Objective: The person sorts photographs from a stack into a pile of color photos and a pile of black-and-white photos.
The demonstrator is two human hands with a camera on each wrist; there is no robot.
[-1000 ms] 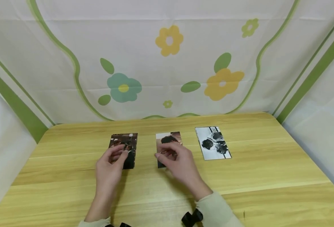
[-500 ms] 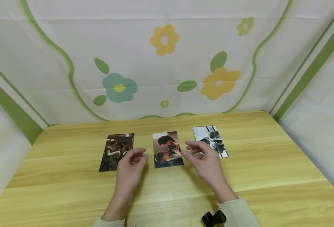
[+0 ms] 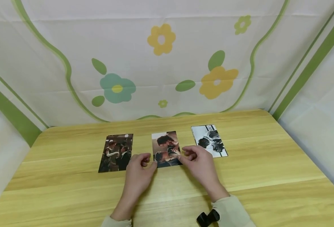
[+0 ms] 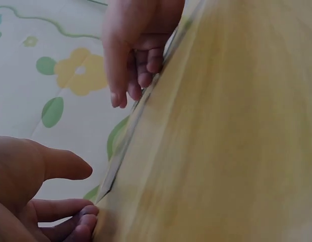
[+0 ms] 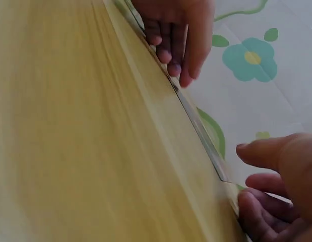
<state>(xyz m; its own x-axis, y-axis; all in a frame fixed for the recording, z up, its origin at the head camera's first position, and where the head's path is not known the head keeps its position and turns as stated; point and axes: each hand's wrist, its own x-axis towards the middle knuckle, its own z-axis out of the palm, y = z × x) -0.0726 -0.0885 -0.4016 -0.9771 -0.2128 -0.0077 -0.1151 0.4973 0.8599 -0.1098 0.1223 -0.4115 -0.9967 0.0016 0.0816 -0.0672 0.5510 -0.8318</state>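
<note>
Flat on the table lies the middle photo card (image 3: pixel 167 143), a colour print of people close together. My left hand (image 3: pixel 140 171) is at its lower left corner, and my right hand (image 3: pixel 201 165) is at its right edge. Both hands have loosely bent fingers, with thumb and fingers apart. Seen edge-on in the left wrist view, the card (image 4: pixel 111 176) has no fingers around it; the fingers of the left hand (image 4: pixel 24 191) are beside its near corner. From the right wrist, the right hand (image 5: pixel 282 186) likewise shows a gap between thumb and fingers.
A dark colour photo stack (image 3: pixel 114 154) lies to the left. On the right is a black-and-white photo stack (image 3: pixel 208 138), partly behind the right hand. The wooden table (image 3: pixel 70 195) meets a flowered cloth backdrop (image 3: pixel 144 63) at its far edge.
Both hands first moved right, the left off the dark stack and the right off the middle card. Since then they have drawn closer together on either side of the middle card.
</note>
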